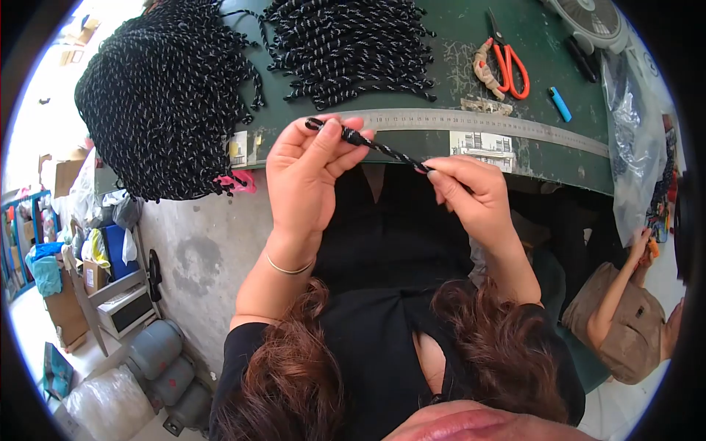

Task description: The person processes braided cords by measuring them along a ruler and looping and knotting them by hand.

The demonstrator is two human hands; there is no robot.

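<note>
A workshop: scuffed green workbench (pixel 460 26), long metal ruler (pixel 544 132), orange-handled scissors (pixel 507 67) and 2 piles of black cord (pixel 162 95).

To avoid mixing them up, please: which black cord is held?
The single cord spanning the left hand and right hand; the others lie in the large heap and the smaller pile.

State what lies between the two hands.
In the head view, a black, white-flecked cord spans from the left hand to the right hand.
</note>
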